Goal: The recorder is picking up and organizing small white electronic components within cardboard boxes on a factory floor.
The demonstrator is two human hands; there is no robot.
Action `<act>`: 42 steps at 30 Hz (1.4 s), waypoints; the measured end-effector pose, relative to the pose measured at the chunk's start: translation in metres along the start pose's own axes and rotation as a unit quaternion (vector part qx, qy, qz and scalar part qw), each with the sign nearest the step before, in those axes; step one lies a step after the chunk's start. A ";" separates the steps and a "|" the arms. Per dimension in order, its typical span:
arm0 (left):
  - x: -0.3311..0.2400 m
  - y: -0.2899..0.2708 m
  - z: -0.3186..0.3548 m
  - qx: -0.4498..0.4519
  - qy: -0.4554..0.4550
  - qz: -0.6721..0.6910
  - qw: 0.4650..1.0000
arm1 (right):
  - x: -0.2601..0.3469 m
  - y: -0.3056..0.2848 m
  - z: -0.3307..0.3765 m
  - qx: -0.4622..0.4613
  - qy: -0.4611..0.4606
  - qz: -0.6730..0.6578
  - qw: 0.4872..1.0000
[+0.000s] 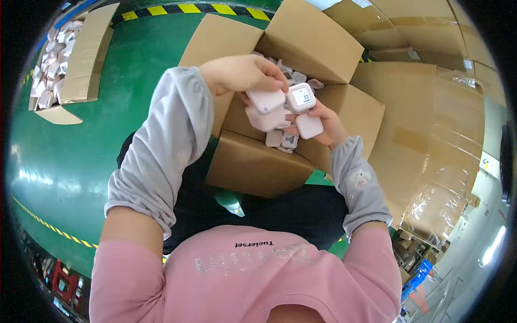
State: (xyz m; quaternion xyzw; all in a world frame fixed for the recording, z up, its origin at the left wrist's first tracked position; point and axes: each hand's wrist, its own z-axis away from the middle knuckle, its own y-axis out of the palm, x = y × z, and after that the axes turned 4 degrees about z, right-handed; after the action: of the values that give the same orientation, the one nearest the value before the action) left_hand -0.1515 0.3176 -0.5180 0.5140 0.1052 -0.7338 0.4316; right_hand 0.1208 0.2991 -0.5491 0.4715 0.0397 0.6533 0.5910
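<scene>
Fingers of my left hand [242, 72] curl down over one white square plastic unit [265, 100]; my right hand [323, 125] is clamped under a small stack of them, all held above the open cardboard box [258, 161]. I judge this as gathering units out of the box; next I'd need a firm grip so the stack doesn't spill. Count, left to right: one far box [81, 59] of similar pieces, roughly four units in hand, more loose below, too jumbled to count.

hands [280, 102] grip white square chargers [283, 110] | over open carton [258, 167]
</scene>
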 end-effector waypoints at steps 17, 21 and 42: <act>0.003 0.031 -0.034 -0.026 0.178 0.223 0.958 | 0.044 0.043 0.031 -0.144 -0.180 0.377 0.897; 0.001 0.015 -0.022 -0.192 0.154 0.182 0.952 | 0.101 0.047 0.121 -0.535 -0.367 0.551 0.524; -0.010 -0.090 -0.092 -0.231 0.315 0.668 0.634 | 0.040 -0.030 -0.024 -0.211 -0.242 0.823 0.469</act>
State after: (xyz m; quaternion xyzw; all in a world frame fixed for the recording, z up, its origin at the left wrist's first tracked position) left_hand -0.1561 0.4328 -0.5771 0.5278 0.0288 0.0094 0.8488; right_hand 0.1325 0.3520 -0.5578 0.2871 -0.6502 0.6871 -0.1510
